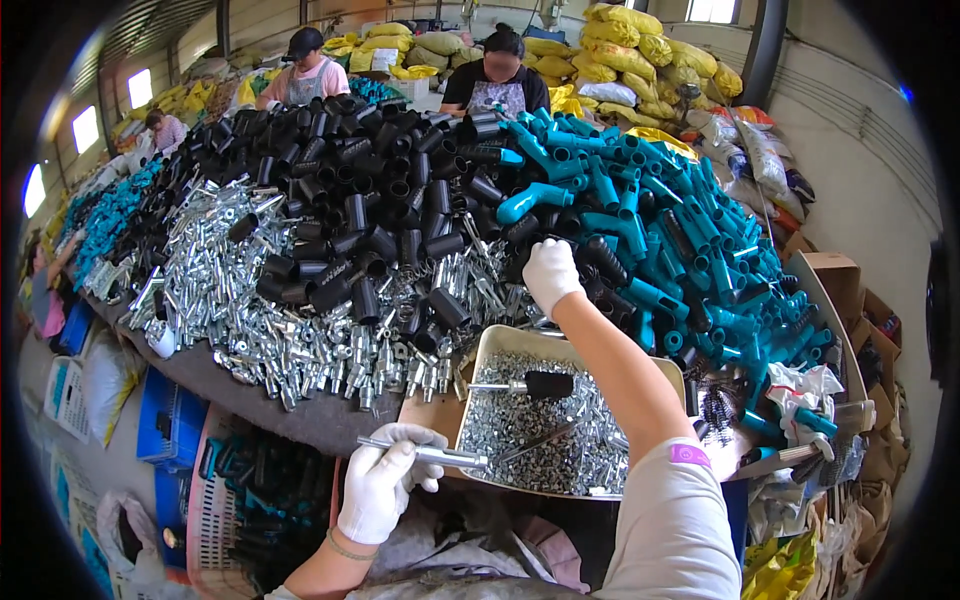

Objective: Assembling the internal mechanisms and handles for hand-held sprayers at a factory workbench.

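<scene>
My left hand [382, 485], in a white glove, is closed around a silver metal shaft [425, 453] with a stepped end. It holds the shaft nearly level beside the near left corner of a cream tray [464, 425]. My right hand [552, 274], also gloved, reaches past the tray to the heap, where black sleeves [440, 245] meet teal handles [625, 230]. Its fingers are curled, and whatever is in them is hidden from view. Small metal pieces [520, 420] fill the tray. On them lie a metal rod with a black end [550, 386] and a thin dark rod [540, 440].
Silver metal fittings [300, 350] are heaped at the table's left front. Blue crates [172, 420] and a pink-white basket [212, 520] stand below left. Cardboard boxes [838, 285] flank the right edge. Co-workers [500, 80] are across the table; yellow sacks [620, 55] are stacked behind.
</scene>
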Tool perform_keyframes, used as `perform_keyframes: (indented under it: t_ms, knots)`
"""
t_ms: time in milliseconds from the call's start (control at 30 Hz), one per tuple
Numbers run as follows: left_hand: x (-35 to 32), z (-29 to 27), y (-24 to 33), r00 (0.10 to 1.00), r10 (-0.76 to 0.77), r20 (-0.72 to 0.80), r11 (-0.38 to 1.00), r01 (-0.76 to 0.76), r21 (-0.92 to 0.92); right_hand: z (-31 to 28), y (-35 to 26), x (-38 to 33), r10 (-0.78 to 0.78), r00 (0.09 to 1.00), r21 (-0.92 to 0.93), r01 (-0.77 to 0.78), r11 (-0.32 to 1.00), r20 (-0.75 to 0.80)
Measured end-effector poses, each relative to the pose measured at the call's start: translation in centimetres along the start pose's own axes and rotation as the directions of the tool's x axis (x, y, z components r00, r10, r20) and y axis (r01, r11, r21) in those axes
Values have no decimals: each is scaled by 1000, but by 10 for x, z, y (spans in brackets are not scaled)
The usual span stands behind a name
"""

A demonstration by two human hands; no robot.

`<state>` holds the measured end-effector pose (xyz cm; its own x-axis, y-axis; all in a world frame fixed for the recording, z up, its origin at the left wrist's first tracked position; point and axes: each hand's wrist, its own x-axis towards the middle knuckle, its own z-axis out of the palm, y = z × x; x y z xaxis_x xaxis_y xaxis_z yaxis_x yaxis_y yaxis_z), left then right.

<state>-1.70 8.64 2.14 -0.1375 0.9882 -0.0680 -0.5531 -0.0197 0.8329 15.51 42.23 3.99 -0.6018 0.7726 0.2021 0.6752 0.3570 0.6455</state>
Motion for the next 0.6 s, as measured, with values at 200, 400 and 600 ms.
perform_keyframes:
  t_ms: [200, 400, 600]
  knots:
    - [-5, 3, 5, 998, 56, 32, 998, -56, 1, 0, -6, 5, -126, 987, -207, 145, 967, 105]
    - [-16, 9, 11, 994, 87, 72, 996, -87, -12, 20, 14, 4, 78, 990, -76, -70, 995, 113]
    - [-25, -2, 9, 952, 304, 42, 953, -304, 7, -80, 27, -83, 330, 921, 700, -98, 707, -205]
